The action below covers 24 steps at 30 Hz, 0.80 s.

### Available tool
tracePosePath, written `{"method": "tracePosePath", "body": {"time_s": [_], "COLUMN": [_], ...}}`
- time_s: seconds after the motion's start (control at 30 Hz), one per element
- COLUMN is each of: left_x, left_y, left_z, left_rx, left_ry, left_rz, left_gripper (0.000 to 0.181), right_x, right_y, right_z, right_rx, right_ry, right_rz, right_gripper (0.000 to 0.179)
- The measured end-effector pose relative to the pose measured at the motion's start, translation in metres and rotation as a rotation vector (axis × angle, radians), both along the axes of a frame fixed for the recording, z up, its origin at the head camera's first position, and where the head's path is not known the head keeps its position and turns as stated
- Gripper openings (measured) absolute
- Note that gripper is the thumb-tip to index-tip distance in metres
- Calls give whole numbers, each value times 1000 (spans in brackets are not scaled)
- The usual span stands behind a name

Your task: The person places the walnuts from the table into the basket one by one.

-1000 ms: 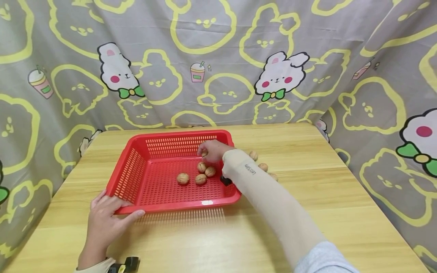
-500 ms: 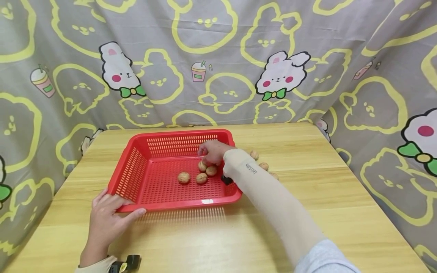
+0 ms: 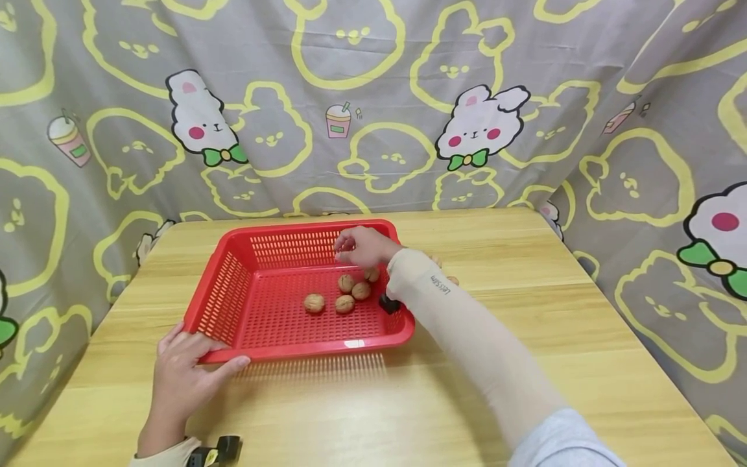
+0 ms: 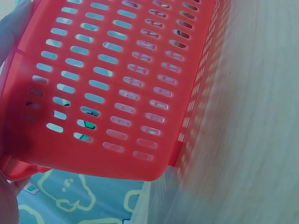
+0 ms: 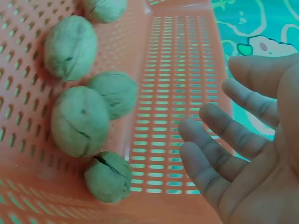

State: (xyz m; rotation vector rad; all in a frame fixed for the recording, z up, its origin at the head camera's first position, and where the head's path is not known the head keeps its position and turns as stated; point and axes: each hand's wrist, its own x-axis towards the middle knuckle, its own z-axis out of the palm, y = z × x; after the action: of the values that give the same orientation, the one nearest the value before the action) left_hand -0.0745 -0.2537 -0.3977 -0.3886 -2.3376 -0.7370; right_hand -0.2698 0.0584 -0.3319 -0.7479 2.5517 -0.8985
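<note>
My left hand (image 3: 183,376) grips the near left corner of the red plastic basket (image 3: 303,351), its thumb lying along the front rim. In the left wrist view, part of that hand shows beside the slotted basket wall (image 4: 103,84). My right hand (image 3: 364,246) hovers over the basket's far right part, fingers spread and loosely bent; the right wrist view shows nothing in it. Several walnuts lie on the basket floor, among them a single one (image 3: 314,303) at the left and another (image 3: 371,274) below my right hand. A cracked walnut (image 5: 108,177) sits by the wall.
Outside the basket's right side, a walnut (image 3: 452,280) lies on the wooden table (image 3: 525,311), with another (image 3: 435,261) partly hidden by my right forearm. A patterned grey curtain (image 3: 385,78) hangs behind the table.
My right hand has let go of a walnut, which now shows by the basket's right wall. The hand has lifted and opened. My left hand keeps its hold.
</note>
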Motion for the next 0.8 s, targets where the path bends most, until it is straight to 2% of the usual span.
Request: {"method": "tracePosePath", "body": {"time_s": [0.23,0.37,0.6,0.8], "left_x": [-1,-1,-2,-1], "left_y": [-1,-1,-1,-1], "left_z": [3,4,3,1], "left_rx": [-6,-11,-14,-14], "left_ry": [4,-6,-4,-11], "left_rz": [2,2,-5,0], "left_gripper": [37,36,37,38], "right_x": [1,2,2,-1], "right_y": [9,22,51,83], "right_z": [24,31,33,25], "right_rx": [-61,-69,-117,-152], "right_ry": [38,50,59,54], "right_rz": [-7,-30,-116,-198], "right_gripper": [27,27,29,31]}}
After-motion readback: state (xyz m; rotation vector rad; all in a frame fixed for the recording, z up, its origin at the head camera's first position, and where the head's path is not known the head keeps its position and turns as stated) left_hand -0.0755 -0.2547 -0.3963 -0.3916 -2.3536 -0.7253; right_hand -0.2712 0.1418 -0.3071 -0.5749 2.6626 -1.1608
